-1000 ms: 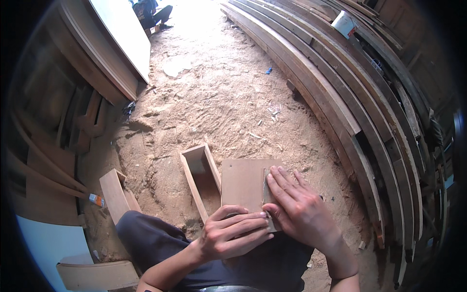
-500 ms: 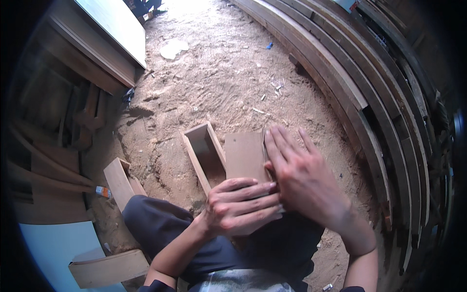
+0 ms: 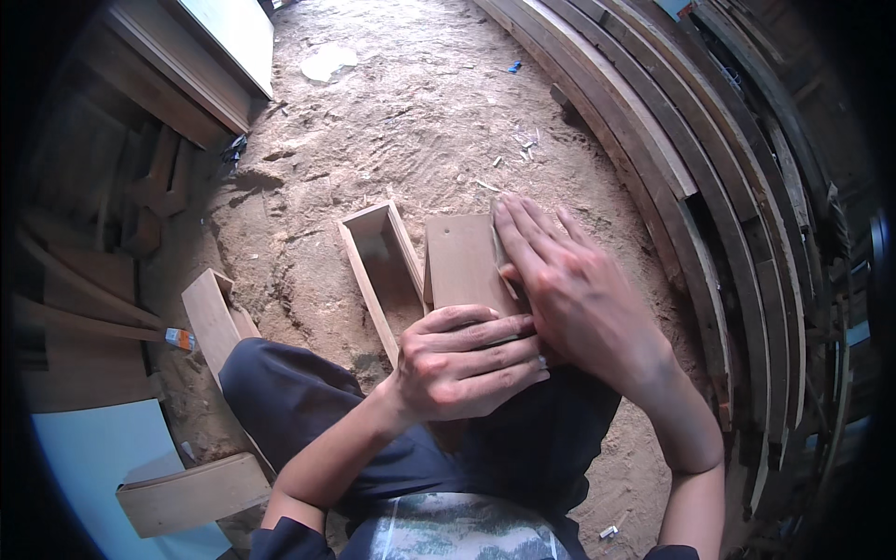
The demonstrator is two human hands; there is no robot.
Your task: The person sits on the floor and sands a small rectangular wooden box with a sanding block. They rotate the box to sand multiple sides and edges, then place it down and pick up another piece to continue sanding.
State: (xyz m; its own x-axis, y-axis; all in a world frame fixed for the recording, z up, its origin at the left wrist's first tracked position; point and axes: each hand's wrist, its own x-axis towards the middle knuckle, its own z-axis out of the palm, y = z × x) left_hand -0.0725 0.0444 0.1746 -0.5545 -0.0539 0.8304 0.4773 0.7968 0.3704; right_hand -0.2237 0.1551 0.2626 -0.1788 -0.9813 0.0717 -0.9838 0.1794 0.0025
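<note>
Between my knees is a small wooden box [image 3: 462,247], its flat brown face up and a small round hole near its far end. Over its near end my left hand [image 3: 467,359] is wrapped, fingers lying across the face. My right hand [image 3: 569,266] presses long, nearly straight fingers along the box's right edge, its thumb tucked in at the side. Under those fingertips shows a thin greyish sheet [image 3: 496,207] that looks like sandpaper; most of it is hidden. Just left of the box, an open-topped wooden box [image 3: 353,257] rests on the ground.
Long timber planks [image 3: 653,121] are stacked along the right. Another narrow wooden box [image 3: 207,313] lies by my left knee, near a small orange-and-white packet [image 3: 179,338]. At lower left, a curved wooden piece [image 3: 191,495] overlaps a pale blue board [image 3: 103,457]. Panels [image 3: 229,42] lean at upper left.
The view has tilted, so the ground and boxes sit higher in the picture. Both hands stay on the box; my right fingertips reach slightly farther past its far corner.
</note>
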